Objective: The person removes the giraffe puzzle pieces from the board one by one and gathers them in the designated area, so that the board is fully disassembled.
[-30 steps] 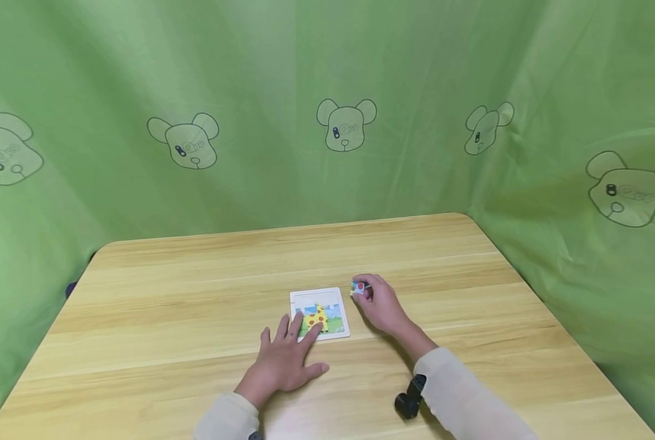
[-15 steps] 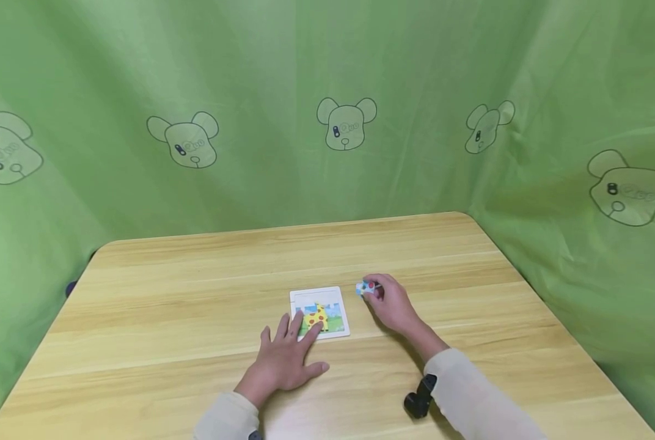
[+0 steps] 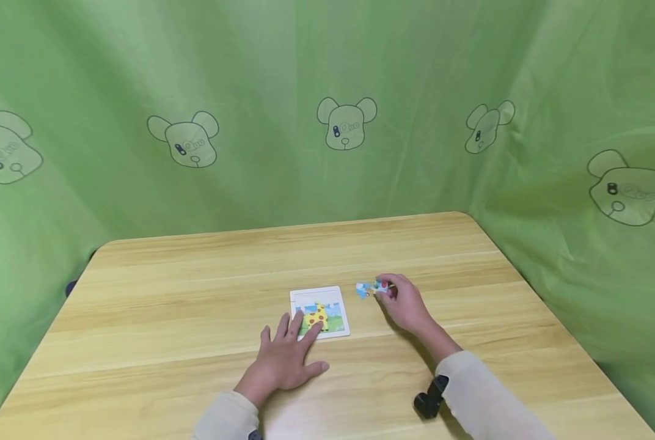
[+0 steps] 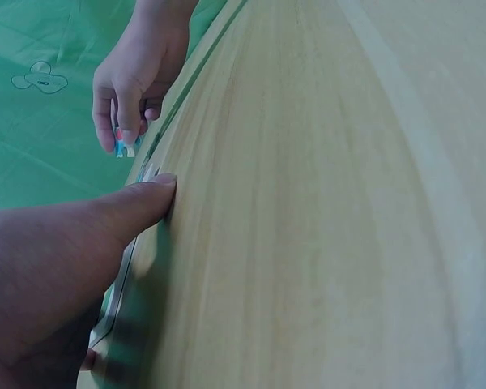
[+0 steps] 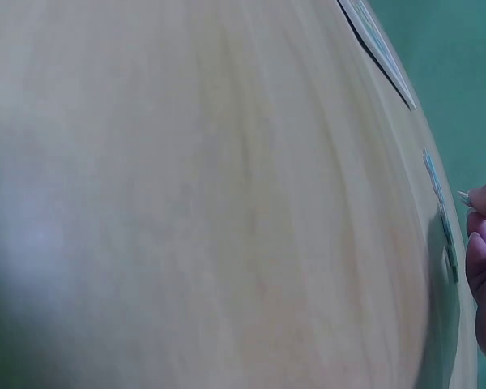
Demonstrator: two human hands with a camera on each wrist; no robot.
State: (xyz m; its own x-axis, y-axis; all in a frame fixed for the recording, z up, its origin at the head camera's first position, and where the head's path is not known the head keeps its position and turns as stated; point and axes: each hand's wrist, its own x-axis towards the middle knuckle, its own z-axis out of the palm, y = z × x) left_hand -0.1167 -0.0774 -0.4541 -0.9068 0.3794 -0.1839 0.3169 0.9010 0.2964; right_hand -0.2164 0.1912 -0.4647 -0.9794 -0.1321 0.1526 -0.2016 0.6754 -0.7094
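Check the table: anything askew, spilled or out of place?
Nothing looks spilled or damaged. Only the loose blue pieces seem out of place: they lie right of the puzzle tray, whose far strip shows bare white.

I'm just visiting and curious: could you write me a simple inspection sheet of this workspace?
Surface: wood-grain tabletop, pale yellow, rounded far corners.
Job's things: white puzzle tray with a giraffe picture in its lower part, bare white above; loose light-blue puzzle pieces lie to its right, exact count unclear.
Clutter: a dark object at the table's left edge, too hidden to identify.
Hands: left hand spread, two fingers over the tray; right hand pinches a red-dotted piece. A black wrist camera shows at the right sleeve.
Cables: nothing seen.
Surroundings: green curtain printed with bear-head outlines.
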